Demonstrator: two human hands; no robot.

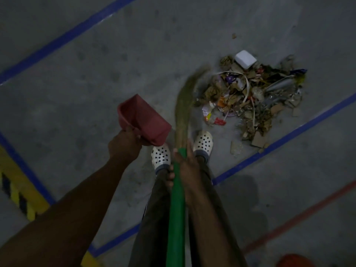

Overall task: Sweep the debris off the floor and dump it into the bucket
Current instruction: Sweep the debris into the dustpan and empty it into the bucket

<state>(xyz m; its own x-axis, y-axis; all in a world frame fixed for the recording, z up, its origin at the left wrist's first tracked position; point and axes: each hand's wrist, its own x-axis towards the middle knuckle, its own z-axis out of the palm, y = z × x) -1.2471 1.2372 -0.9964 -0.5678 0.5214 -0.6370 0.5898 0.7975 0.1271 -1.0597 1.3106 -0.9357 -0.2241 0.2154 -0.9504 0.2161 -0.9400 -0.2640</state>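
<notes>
Two blue lines (77,29) flank debris pile (250,93) on grey floor (115,64) (seemingly concrete).

Behind the grip of the right hand (185,170), the broom handle (176,218) looks like smooth green plastic; past it are dry, fibrous bristles (185,105). The left hand (123,145) grips a matt red plastic dustpan (144,120).
</notes>
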